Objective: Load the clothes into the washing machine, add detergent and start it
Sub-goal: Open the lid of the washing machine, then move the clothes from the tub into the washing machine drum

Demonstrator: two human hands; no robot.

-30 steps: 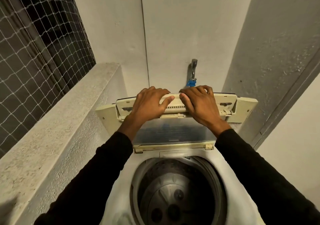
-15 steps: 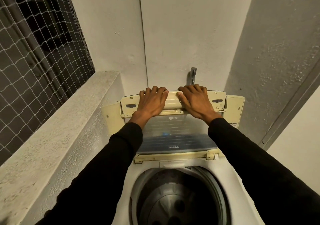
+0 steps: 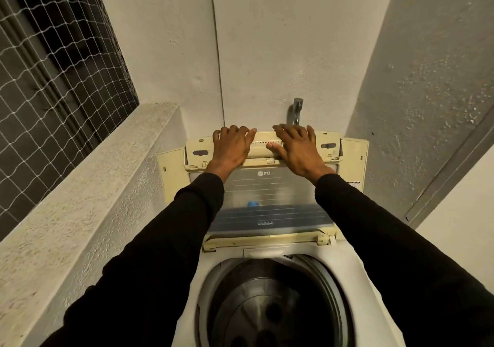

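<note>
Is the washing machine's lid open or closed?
Open. The cream plastic lid with a clear window stands folded up against the wall, both hands resting on its top edge, and the dark drum below is uncovered.

dim warm light | drum (image 3: pixel 270 317) blurred (dark inside) | wide-angle bending at edges | no glare

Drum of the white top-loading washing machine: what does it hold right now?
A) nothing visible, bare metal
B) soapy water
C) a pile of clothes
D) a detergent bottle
A: the drum shows only bare metal and its base holes, while the left hand and right hand rest on the raised cream folding lid.
</note>
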